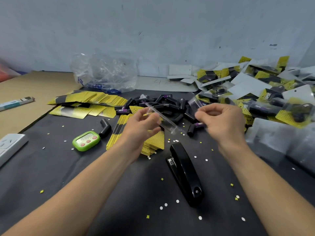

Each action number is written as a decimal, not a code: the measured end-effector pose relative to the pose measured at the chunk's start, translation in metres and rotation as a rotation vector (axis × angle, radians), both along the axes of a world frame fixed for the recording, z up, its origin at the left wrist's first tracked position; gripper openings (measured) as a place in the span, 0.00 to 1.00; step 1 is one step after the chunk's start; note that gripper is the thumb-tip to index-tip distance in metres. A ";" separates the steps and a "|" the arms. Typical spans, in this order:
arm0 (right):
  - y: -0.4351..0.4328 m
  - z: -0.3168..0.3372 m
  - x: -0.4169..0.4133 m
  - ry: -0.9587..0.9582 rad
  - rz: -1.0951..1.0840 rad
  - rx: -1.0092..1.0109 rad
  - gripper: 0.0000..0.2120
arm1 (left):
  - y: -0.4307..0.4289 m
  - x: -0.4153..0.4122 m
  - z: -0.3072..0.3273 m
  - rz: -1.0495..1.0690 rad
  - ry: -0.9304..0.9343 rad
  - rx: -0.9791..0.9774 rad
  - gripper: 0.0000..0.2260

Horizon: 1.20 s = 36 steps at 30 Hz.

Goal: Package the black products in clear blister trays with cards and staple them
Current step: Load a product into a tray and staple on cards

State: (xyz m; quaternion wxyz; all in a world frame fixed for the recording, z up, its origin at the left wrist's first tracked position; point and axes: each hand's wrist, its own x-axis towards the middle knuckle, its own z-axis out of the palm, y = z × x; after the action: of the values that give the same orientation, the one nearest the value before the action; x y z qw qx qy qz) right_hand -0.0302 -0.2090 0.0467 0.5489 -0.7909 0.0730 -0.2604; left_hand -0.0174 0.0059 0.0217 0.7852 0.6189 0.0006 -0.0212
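Left hand [141, 123], fingers curled, pinches clear blister tray [167, 123]. Right hand [219, 120] pinches second clear tray [195, 102], blurred. Black products [170, 103] piled at 12 o'clock; stapler [184, 172] at 6 o'clock; cards [155, 142] beneath Left hand.

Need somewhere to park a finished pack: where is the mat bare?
Bare mat lies near you, left of the stapler, and between the green timer and power strip. Crowded: card stack and black products in the middle, finished packs at right.
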 end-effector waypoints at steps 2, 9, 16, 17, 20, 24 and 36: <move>-0.019 0.003 -0.001 0.117 -0.161 -0.478 0.02 | 0.011 0.003 0.008 -0.017 -0.006 -0.051 0.22; -0.011 -0.018 -0.005 0.378 -0.072 -0.895 0.24 | 0.041 0.009 0.025 0.045 0.062 -0.110 0.22; 0.011 -0.018 0.034 0.322 0.113 -0.963 0.16 | 0.045 0.008 0.033 0.016 0.185 -0.209 0.18; 0.014 -0.018 0.041 0.395 0.131 -1.060 0.15 | 0.046 0.007 0.034 0.009 0.201 -0.214 0.18; 0.022 -0.022 0.053 0.564 0.209 -1.381 0.13 | 0.046 0.007 0.035 0.003 0.244 -0.239 0.18; 0.028 -0.027 0.057 0.513 0.231 -1.544 0.12 | 0.046 0.008 0.035 -0.010 0.292 -0.291 0.17; 0.011 -0.021 -0.002 0.040 0.239 -0.145 0.14 | 0.039 0.010 0.025 -0.028 0.414 -0.519 0.36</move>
State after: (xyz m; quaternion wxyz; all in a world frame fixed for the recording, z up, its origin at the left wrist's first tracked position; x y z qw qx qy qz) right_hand -0.0318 -0.1975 0.0254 0.5160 -0.8365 -0.0297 -0.1820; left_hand -0.0072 0.0446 0.0468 0.8995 0.3806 0.1465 -0.1568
